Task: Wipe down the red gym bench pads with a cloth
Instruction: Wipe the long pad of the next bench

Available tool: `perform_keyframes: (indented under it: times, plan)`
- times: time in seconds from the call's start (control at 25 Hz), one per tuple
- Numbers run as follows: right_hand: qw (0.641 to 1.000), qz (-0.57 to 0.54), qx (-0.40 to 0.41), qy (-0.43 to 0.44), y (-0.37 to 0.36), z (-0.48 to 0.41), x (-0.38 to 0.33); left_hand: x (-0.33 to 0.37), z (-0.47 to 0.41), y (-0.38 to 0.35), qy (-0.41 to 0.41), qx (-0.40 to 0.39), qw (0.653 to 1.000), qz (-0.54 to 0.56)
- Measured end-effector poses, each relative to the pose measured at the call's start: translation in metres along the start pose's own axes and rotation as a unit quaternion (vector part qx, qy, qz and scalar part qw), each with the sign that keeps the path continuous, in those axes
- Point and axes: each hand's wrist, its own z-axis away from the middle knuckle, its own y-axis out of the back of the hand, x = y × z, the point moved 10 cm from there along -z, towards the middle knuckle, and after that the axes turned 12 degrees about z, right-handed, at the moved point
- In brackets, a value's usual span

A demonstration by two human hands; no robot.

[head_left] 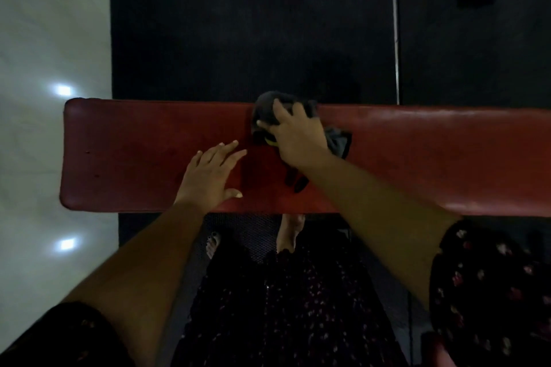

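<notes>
Red bench (119, 158): long axis runs left–right. Cloth (268, 104) is bunched at the far edge, mid-length, under the right hand (295, 137), fingers (280, 109) curled round it. Left hand (208, 176) lies flat just left of the cloth, fingers straight, holding nothing. Judged: next stroke follows the axis.

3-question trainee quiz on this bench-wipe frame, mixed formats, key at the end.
1. True or false: the left hand grips the cloth.
2. The cloth lies: A on the red bench pad; B on the floor; C over a forearm.
3. Fill in: the ___ hand holds the cloth.
Key: 1 false, the left hand rests flat on the pad. 2 A. 3 right hand.
</notes>
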Motion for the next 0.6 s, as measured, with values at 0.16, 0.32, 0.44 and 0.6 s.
perform_keyframes:
  times: [0.16, 0.32, 0.44, 0.6]
  plan:
    - [0.998, -0.019, 0.058, -0.023, -0.031, 0.087, -0.060, -0.013, 0.009, 0.000, -0.025, 0.014, 1.000, 0.006]
    - [0.999, -0.032, -0.001, 0.007, -0.064, 0.152, -0.116, -0.060, 0.026, -0.004, -0.009, -0.005, 1.000, -0.004]
    - [0.999, -0.020, 0.000, 0.031, -0.053, 0.129, -0.117, -0.089, 0.038, -0.003, -0.022, -0.015, 0.999, -0.024]
    - [0.998, -0.019, -0.008, -0.061, -0.012, 0.038, -0.067, -0.096, 0.043, 0.001, -0.062, 0.004, 0.997, -0.042]
